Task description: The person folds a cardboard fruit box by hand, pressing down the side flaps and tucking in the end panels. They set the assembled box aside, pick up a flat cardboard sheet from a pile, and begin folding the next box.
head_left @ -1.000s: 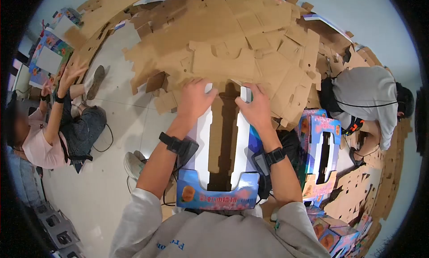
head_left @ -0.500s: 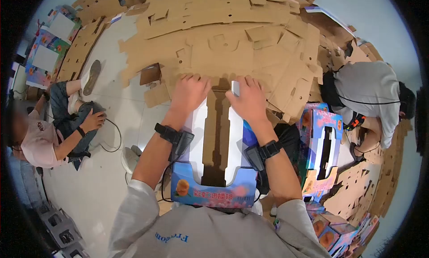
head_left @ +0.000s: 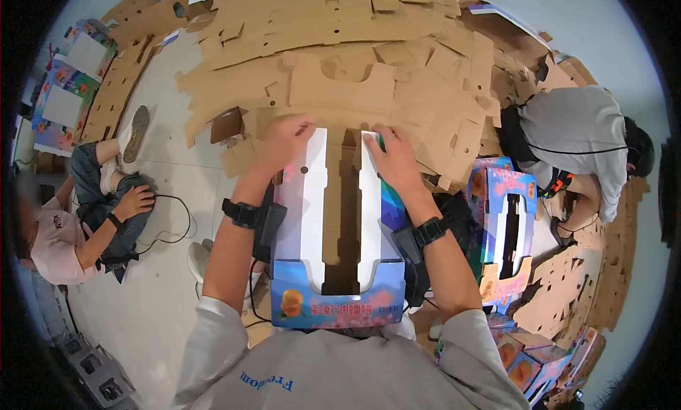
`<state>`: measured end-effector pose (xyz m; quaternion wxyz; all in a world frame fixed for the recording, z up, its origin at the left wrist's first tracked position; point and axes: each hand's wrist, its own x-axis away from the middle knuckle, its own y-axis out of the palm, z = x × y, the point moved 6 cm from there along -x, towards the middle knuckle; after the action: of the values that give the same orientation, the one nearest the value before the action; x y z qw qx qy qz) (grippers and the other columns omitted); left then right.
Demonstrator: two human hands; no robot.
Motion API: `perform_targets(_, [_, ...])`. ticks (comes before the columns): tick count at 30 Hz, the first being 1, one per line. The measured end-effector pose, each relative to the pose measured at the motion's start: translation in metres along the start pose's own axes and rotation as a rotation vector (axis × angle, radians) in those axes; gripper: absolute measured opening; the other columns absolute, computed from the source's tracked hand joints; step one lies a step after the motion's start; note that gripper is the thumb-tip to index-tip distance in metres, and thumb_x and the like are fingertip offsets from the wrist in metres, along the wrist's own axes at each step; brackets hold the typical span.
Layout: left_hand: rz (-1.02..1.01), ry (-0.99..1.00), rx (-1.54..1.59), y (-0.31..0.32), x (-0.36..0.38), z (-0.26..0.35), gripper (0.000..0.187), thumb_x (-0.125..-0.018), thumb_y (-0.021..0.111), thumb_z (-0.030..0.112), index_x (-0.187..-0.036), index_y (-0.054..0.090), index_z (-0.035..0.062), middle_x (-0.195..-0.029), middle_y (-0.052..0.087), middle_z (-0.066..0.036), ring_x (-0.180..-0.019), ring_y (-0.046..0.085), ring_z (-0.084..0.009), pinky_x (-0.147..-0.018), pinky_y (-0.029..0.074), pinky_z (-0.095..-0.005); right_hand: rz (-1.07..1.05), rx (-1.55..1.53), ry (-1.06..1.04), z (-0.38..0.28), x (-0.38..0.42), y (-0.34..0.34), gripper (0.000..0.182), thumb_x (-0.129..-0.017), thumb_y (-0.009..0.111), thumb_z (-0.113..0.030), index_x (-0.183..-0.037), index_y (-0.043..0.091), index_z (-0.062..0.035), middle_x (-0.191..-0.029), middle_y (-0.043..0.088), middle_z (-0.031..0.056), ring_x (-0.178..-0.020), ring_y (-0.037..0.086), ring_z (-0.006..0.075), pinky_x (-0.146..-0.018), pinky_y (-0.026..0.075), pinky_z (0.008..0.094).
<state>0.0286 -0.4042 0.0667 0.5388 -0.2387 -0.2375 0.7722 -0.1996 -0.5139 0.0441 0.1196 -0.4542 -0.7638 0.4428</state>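
— What's at the far left?

— A seated person (head_left: 60,225) on the floor (head_left: 163,296), one hand resting on a knee, with printed box sheets (head_left: 60,101) lying beyond them.

— And in the middle?

— The wearer's left hand (head_left: 284,142) is closed over the far end of the left white flap of a printed carton (head_left: 333,268), thumb side on the flap. The carton lies in front of the wearer's body, its blue printed end nearest the chest and its two white flaps running away toward a big heap of brown cardboard blanks (head_left: 355,62).

— The other one?

— The right hand (head_left: 397,162) grips the far end of the right white flap, fingers curled over its top edge. Both wrists wear black bands.

— Further right?

— Another blue carton (head_left: 507,225) stands just beside the wearer's right arm. Beyond it a second person (head_left: 578,144) in a grey top bends over, among more brown blanks.
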Motion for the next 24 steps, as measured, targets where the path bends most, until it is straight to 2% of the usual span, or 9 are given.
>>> perform_targets(1, [0.000,0.066,-0.072,-0.002,0.003,0.003,0.022,-0.098,0.065,0.020,-0.110,0.073,0.0027,-0.104,0.073,-0.018,-0.103,0.068,-0.0361,-0.094,0.052,-0.0413,0.044,-0.023,0.015,0.006,0.000,0.000,0.039,-0.100,0.064,-0.037,-0.119,0.069,-0.0030,-0.108,0.071,0.0225,-0.108,0.066,0.0431,-0.095,0.051,0.0486])
perform_targets(4, [0.098,0.177,-0.250,-0.004,0.022,0.004,0.026,-0.096,0.067,0.019,-0.118,0.069,0.0046,-0.118,0.069,-0.016,-0.115,0.062,-0.0378,-0.101,0.048,-0.0431,0.082,-0.410,0.154,0.038,-0.004,0.006,0.033,-0.101,0.063,-0.031,-0.114,0.070,-0.0013,-0.107,0.072,0.0247,-0.107,0.069,0.0404,-0.094,0.053,0.0455])
perform_targets(7, [0.169,0.314,-0.401,-0.011,0.049,0.052,0.032,-0.095,0.068,0.017,-0.125,0.067,0.0067,-0.129,0.062,-0.017,-0.124,0.056,-0.0416,-0.107,0.044,-0.0457,0.132,-0.516,0.370,0.053,-0.001,0.005,0.031,-0.102,0.062,-0.028,-0.111,0.071,0.0009,-0.104,0.073,0.0252,-0.103,0.071,0.0370,-0.092,0.053,0.0426])
perform_targets(10, [0.190,0.216,-0.405,-0.009,0.056,0.039,0.039,-0.095,0.069,0.018,-0.133,0.065,0.0103,-0.138,0.057,-0.018,-0.130,0.052,-0.0418,-0.111,0.043,-0.0441,0.179,-0.364,0.252,0.041,-0.004,0.000,0.035,-0.102,0.063,-0.030,-0.111,0.070,0.0030,-0.101,0.074,0.0232,-0.099,0.071,0.0342,-0.089,0.053,0.0411])
perform_targets(13, [0.144,0.003,0.016,0.000,0.045,-0.020,0.045,-0.098,0.068,0.023,-0.142,0.061,0.0118,-0.143,0.056,-0.015,-0.135,0.051,-0.0352,-0.114,0.041,-0.0410,0.132,-0.429,0.425,0.060,-0.002,0.025,0.035,-0.101,0.063,-0.029,-0.110,0.070,0.0037,-0.101,0.074,0.0211,-0.097,0.071,0.0310,-0.088,0.053,0.0393])
perform_targets(16, [0.087,-0.269,0.400,0.011,0.044,-0.055,0.054,-0.100,0.067,0.033,-0.147,0.053,0.0096,-0.141,0.053,-0.012,-0.130,0.053,-0.0286,-0.111,0.043,-0.0400,0.317,-0.658,0.565,0.088,0.011,0.032,0.032,-0.101,0.061,-0.028,-0.107,0.070,0.0031,-0.103,0.074,0.0183,-0.097,0.070,0.0291,-0.088,0.053,0.0390])
perform_targets(19, [0.175,-0.512,1.083,0.009,0.058,-0.052,0.065,-0.101,0.064,0.041,-0.154,0.043,0.0111,-0.142,0.051,-0.009,-0.127,0.054,-0.0237,-0.110,0.043,-0.0398,0.392,-0.608,0.683,0.130,0.034,0.044,0.034,-0.099,0.062,-0.027,-0.112,0.069,0.0041,-0.105,0.073,0.0177,-0.099,0.069,0.0263,-0.088,0.052,0.0382])
perform_targets(22, [0.207,-0.594,0.942,0.020,0.068,-0.119,0.070,-0.099,0.064,0.044,-0.155,0.038,0.0114,-0.142,0.051,-0.011,-0.125,0.057,-0.0243,-0.108,0.044,-0.0408,0.347,-0.569,0.776,0.128,0.039,0.041,0.039,-0.102,0.063,-0.030,-0.113,0.067,0.0073,-0.098,0.071,0.0121,-0.091,0.066,0.0209,-0.083,0.052,0.0340])
perform_targets(24, [0.271,-0.614,1.022,0.014,0.065,-0.098,0.069,-0.099,0.064,0.042,-0.155,0.037,0.0105,-0.142,0.051,-0.013,-0.125,0.057,-0.0232,-0.106,0.046,-0.0405,0.308,-0.709,0.861,0.159,0.039,0.058,0.040,-0.098,0.066,-0.028,-0.118,0.063,0.0066,-0.104,0.070,0.0150,-0.094,0.066,0.0221,-0.083,0.053,0.0365])
